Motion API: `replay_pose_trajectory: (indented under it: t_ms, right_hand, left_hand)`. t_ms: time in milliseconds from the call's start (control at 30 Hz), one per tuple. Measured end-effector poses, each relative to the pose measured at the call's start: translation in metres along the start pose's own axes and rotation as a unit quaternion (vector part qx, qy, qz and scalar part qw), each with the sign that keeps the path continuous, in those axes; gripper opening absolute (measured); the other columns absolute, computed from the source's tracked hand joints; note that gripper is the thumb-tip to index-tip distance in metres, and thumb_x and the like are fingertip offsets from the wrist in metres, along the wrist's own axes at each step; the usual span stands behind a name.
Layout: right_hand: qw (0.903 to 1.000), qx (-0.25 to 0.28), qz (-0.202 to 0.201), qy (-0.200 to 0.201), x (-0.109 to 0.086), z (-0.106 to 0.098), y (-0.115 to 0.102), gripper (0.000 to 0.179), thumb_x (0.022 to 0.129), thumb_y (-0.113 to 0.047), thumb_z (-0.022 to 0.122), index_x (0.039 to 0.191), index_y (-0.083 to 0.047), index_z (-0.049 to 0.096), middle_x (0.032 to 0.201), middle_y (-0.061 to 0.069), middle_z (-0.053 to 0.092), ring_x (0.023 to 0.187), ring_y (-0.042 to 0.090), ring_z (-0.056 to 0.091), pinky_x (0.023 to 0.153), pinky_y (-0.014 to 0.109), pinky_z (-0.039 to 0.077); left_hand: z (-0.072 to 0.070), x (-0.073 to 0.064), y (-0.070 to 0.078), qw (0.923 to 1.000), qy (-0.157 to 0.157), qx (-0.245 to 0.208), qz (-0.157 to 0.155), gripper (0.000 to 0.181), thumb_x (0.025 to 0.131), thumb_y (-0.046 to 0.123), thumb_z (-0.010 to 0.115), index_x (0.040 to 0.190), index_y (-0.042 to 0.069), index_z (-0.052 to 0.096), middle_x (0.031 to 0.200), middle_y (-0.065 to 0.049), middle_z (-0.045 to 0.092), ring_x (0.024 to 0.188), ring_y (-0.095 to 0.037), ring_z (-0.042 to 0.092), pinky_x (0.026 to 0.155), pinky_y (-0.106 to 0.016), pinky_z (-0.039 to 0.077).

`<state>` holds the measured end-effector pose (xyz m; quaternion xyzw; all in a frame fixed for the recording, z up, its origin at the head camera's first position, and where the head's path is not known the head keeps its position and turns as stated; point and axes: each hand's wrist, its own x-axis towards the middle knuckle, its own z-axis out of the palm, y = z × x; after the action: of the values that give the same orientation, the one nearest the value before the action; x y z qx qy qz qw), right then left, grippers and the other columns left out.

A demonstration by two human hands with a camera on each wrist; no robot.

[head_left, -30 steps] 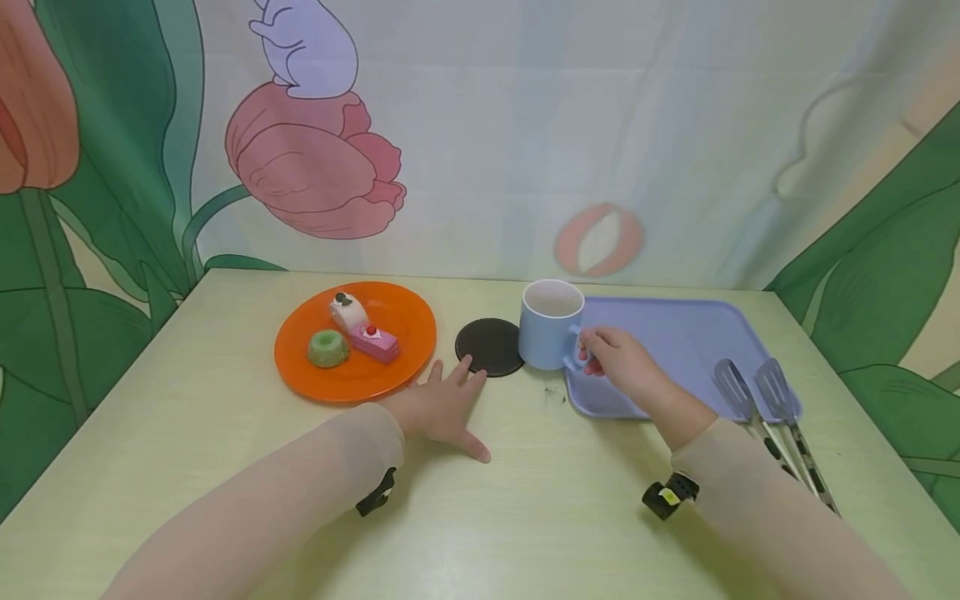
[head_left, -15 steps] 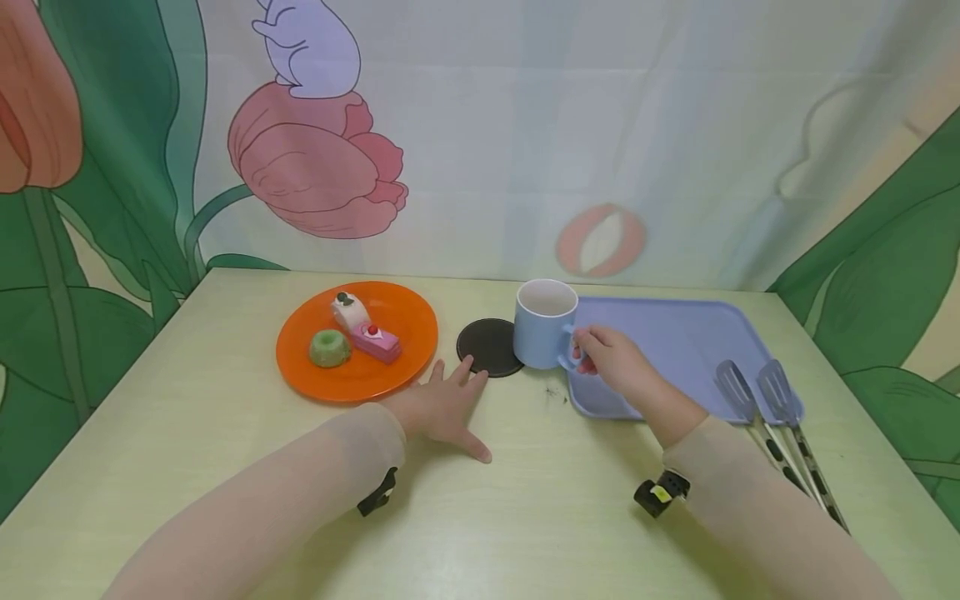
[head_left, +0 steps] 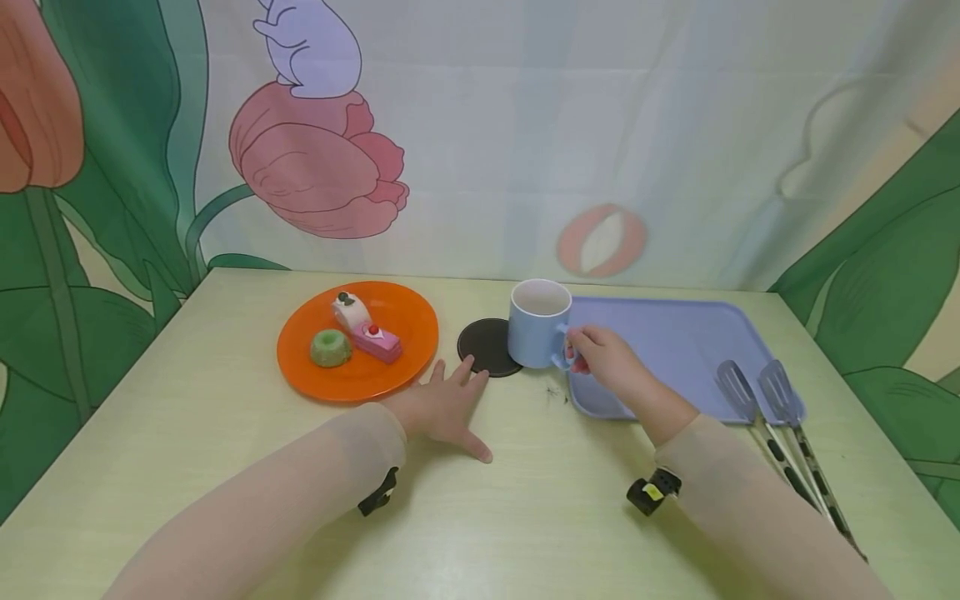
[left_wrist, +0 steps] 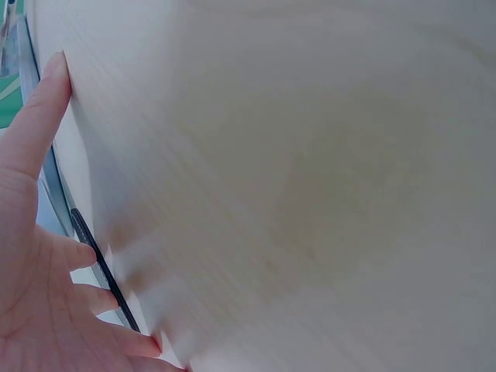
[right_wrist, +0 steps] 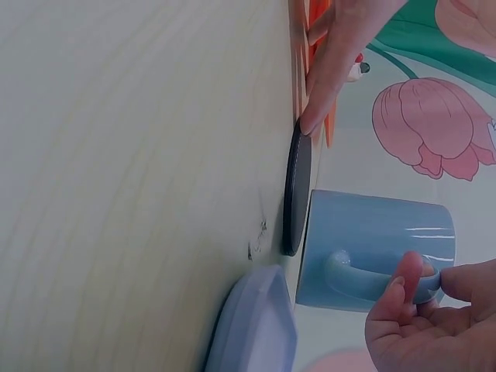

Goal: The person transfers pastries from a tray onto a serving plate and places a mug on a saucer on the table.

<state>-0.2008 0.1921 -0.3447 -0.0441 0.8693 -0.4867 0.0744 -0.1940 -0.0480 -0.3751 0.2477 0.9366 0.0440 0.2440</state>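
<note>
A light blue mug [head_left: 534, 335], white inside, stands upright in the head view, overlapping the right side of a round black coaster [head_left: 481, 345]. My right hand [head_left: 617, 367] pinches the mug's handle from the right. In the right wrist view, the mug's base [right_wrist: 306, 271] lies just off the coaster's face [right_wrist: 301, 186], a narrow gap showing between them. My left hand [head_left: 447, 410] is spread over the table, its fingertips at the coaster's near edge and its back fingers by the orange plate [head_left: 302, 379]. The left wrist view shows straight, splayed fingers.
On the plate are a green ring cake [head_left: 330, 348], a pink cake slice [head_left: 378, 342] and a white-topped cake [head_left: 349, 312]. A lavender tray [head_left: 645, 329] lies right of the mug, with two slotted turners [head_left: 737, 390] leaning over its near right corner. A printed curtain [head_left: 480, 167] hangs behind the table.
The mug, held by its handle, has shifted left from beside the coaster to over its right part, and the right hand has moved with it. My left hand has stayed in place.
</note>
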Motion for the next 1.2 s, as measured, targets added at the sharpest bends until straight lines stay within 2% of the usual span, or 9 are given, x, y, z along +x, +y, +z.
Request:
replay_pose_trajectory:
  t_ms: [133,467,800,1200]
  right_hand:
    - [1.0,0.009,0.0,-0.001,0.001,0.002,-0.001,0.032,0.101,-0.018,0.036,0.093,0.007,0.054,0.084,0.011,0.056,0.069,0.012,0.052,0.07,0.026,0.046]
    - [0.9999,0.01,-0.002,-0.003,0.005,0.008,-0.001,0.031,0.101,-0.018,0.037,0.094,0.008,0.053,0.088,0.014,0.056,0.069,0.012,0.052,0.071,0.027,0.047]
    - [0.9998,0.014,0.007,-0.009,0.007,0.011,-0.003,0.033,0.101,-0.018,0.037,0.102,0.011,0.054,0.09,0.014,0.056,0.069,0.011,0.052,0.074,0.028,0.048]
    - [0.9997,0.015,0.016,-0.015,0.009,0.016,-0.004,0.033,0.102,-0.022,0.038,0.097,0.006,0.054,0.09,0.013,0.056,0.071,0.014,0.053,0.079,0.032,0.049]
  left_hand:
    - [0.0,0.0,0.0,1.0,-0.002,-0.003,-0.002,0.119,0.06,0.073,0.066,0.151,0.02,0.01,0.156,-0.008,-0.004,0.136,-0.048,0.001,0.102,-0.067,0.012]
    - [0.0,0.0,0.0,1.0,-0.002,-0.005,-0.003,0.118,0.06,0.072,0.067,0.151,0.021,0.01,0.156,-0.008,-0.005,0.136,-0.048,0.001,0.101,-0.068,0.012]
    - [0.001,0.001,-0.001,1.0,-0.002,-0.008,0.0,0.118,0.06,0.072,0.066,0.151,0.021,0.01,0.156,-0.008,-0.005,0.136,-0.048,0.001,0.101,-0.069,0.012]
    - [0.0,0.001,-0.001,0.9999,-0.004,-0.01,0.0,0.118,0.06,0.073,0.066,0.151,0.021,0.01,0.156,-0.008,-0.005,0.136,-0.048,0.0,0.1,-0.069,0.013]
